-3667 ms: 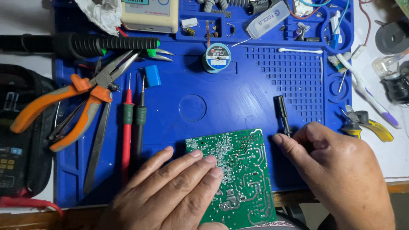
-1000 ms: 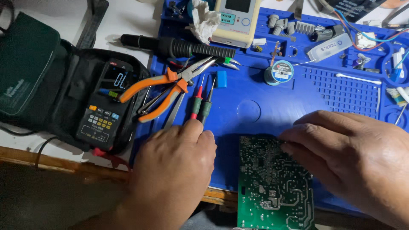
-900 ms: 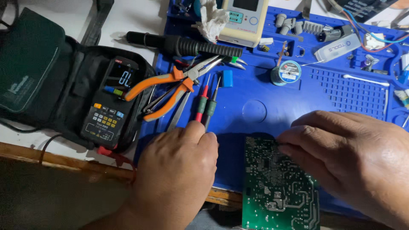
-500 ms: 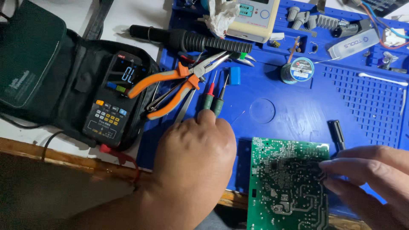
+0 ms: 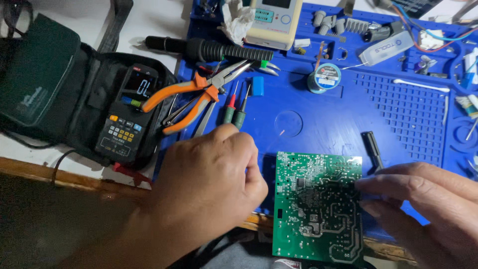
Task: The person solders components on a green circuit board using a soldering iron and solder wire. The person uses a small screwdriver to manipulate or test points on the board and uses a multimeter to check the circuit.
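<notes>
Green printed circuit board (image 5: 318,206) lay solder-side up on the blue silicone mat (image 5: 338,114), overhanging the counter edge; right hand (image 5: 423,209) pinched its right edge, left hand (image 5: 209,189) curled beside it, holding nothing visible.

multimeter (image 5: 127,117) in black case | orange pliers (image 5: 191,97) | solder spool (image 5: 324,77)

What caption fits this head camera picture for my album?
Right hand steadies a green circuit board on a blue mat while the left hand reaches toward the probes.
</notes>
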